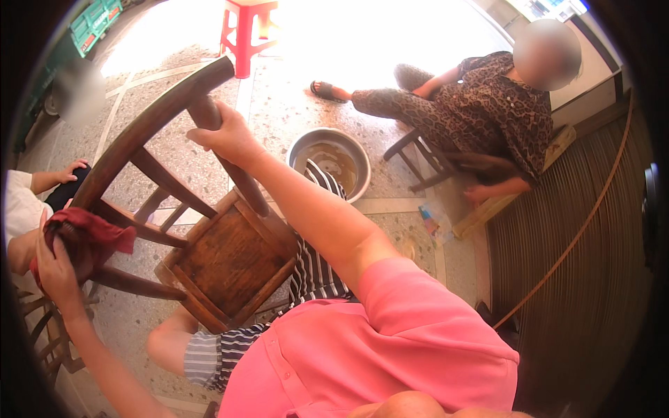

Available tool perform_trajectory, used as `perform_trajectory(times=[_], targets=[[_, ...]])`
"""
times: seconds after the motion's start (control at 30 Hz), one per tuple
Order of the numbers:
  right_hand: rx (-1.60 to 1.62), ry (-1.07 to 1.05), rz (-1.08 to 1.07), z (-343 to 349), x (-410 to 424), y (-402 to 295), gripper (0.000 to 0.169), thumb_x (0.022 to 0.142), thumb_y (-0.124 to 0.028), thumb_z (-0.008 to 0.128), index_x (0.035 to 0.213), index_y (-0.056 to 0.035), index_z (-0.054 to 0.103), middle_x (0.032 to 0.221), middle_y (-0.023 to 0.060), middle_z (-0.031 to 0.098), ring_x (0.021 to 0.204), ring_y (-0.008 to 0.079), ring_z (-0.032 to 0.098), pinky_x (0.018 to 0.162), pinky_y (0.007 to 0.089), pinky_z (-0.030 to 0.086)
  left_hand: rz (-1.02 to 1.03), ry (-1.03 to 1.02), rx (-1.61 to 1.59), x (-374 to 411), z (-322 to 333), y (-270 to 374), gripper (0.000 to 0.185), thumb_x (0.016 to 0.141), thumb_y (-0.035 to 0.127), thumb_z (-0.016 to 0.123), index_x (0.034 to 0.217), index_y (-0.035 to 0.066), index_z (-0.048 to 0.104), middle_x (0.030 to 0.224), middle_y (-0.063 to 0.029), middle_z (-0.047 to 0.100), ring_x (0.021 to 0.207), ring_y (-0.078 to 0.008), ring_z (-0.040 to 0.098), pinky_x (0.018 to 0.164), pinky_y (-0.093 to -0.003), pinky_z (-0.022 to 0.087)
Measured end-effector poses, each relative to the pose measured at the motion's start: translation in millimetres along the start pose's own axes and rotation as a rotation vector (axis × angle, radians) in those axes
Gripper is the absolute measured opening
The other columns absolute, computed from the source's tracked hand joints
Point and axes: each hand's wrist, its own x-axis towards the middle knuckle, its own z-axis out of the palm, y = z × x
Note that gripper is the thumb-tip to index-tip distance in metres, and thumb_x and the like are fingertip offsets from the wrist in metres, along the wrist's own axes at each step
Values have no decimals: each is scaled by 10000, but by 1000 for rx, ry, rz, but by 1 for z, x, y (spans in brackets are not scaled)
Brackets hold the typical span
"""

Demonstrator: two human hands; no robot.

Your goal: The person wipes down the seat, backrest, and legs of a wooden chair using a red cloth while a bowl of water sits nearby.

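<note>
A dark wooden chair [140,121] with a curved top rail is tilted in front of me. Its worn brown wooden seat [235,257] rests close to my legs. My right hand [230,137] grips the round back post just under one end of the top rail. At the rail's other end, my left hand [56,269] presses a dark red cloth [107,230] around the wood; the cloth hides that end and some of my fingers. Beyond my knee stands a round metal basin [365,175] holding murky water, partly covered by my striped clothing [319,266].
A person [486,112] in patterned clothes sits on a wooden chair [426,162] at right. Another person's hand [70,171] shows at left, near wooden furniture [49,326]. A red plastic stool [243,42] stands ahead. A ribbed shutter [564,251] lines the right side.
</note>
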Motion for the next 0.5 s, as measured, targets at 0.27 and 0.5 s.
perform_trajectory(times=[0.27, 0.5], targets=[[-204, 100, -59, 15, 0, 13, 397, 687, -232, 763, 945, 1, 572, 795, 72, 611, 768, 167, 587, 701, 324, 480, -170, 63, -23, 23, 32, 10, 385, 989, 252, 389, 1302, 53, 491, 1203, -128, 607, 1091, -269, 583, 916, -328, 431], [-186, 114, 23, -2, -2, 8, 531, 670, -380, 744, 1022, -13, 594, 915, 172, 652, 876, 306, 637, 782, 397, 487, -8, 80, 74, 124, 84, 208, 371, 887, 305, 505, 1195, 118, 590, 988, -108, 663, 823, -323, 649, 728, -435, 514]])
